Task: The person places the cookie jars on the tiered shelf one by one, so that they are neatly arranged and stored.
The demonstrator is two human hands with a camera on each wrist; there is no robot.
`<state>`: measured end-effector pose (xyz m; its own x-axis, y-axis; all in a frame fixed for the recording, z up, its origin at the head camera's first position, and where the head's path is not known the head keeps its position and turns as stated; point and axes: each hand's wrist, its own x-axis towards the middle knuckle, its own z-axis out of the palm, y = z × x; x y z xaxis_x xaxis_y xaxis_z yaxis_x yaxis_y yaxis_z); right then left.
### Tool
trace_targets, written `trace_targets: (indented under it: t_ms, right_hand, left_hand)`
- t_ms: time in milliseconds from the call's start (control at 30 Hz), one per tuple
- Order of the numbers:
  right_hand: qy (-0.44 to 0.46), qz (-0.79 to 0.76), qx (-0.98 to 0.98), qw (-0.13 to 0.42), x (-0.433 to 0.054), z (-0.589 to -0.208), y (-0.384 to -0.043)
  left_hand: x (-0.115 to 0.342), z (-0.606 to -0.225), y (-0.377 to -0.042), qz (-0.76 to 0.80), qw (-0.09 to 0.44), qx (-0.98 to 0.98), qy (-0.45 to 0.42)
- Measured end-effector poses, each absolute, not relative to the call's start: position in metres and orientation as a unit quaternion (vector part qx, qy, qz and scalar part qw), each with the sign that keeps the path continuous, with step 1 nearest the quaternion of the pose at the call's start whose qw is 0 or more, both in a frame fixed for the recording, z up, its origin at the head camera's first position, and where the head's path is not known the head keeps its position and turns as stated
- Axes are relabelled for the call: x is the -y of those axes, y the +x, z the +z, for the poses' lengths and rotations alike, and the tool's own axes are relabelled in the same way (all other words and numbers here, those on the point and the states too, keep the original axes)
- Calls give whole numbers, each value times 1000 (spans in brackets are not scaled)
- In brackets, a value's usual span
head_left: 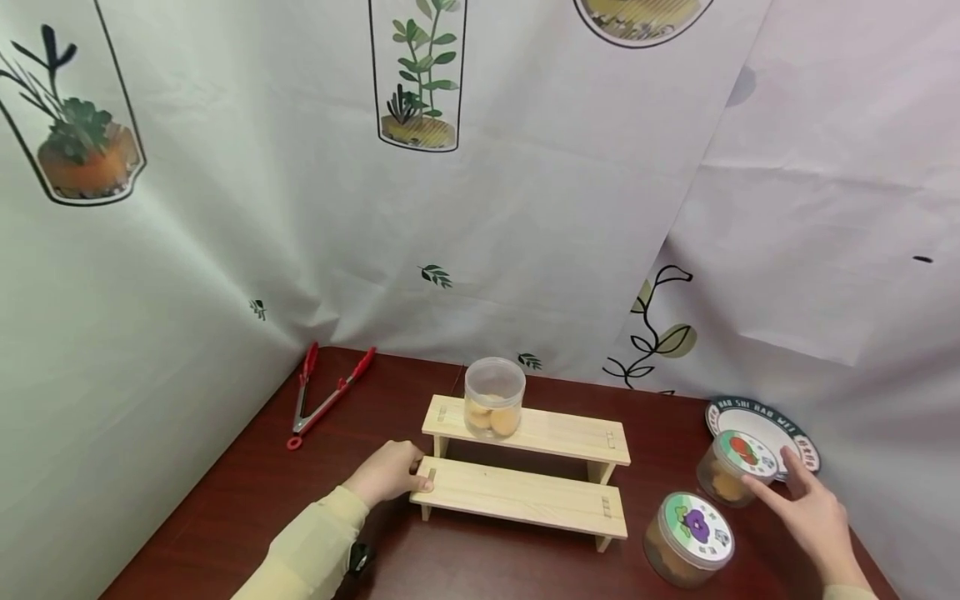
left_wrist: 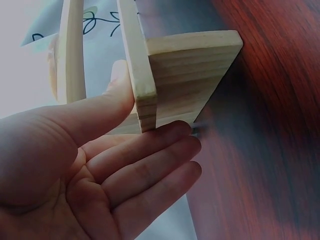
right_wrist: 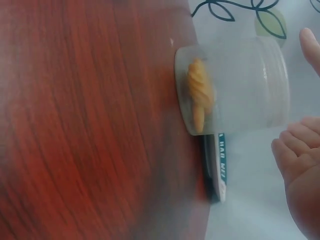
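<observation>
My left hand [head_left: 388,473] holds the left end of the lower step of a two-step wooden stand [head_left: 517,498]. In the left wrist view its thumb [left_wrist: 117,92] lies on the board's upper face, with the fingers [left_wrist: 150,167] underneath. Over at the right, my right hand [head_left: 813,521] is spread beside a clear jar with a tomato-picture lid [head_left: 738,467]. The right wrist view shows that jar [right_wrist: 240,87] with a golden cookie [right_wrist: 199,87] in it and a gap to the fingers. An open jar of round cookies [head_left: 495,400] stands on the upper step.
A second lidded jar [head_left: 688,540], with a purple flower picture, stands right of the stand. Behind the tomato jar a plate with a patterned rim [head_left: 806,450] leans by the wall cloth. Red-handled tongs [head_left: 330,404] lie spread at the back left.
</observation>
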<state>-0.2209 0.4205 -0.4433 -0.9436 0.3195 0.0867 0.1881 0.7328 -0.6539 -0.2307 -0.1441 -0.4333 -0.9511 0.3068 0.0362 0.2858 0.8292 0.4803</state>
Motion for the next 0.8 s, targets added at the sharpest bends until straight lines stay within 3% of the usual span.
trace_targets:
  t_ms: [533,800]
  right_hand:
    - [-187,360,912,58,-420,-453,-238]
    - [-184,356,913,72,-417,-455,-240]
  left_hand:
    - [140,-435,-231,243,26,-960,134]
    - [142,-435,-231,242,28,-961,132]
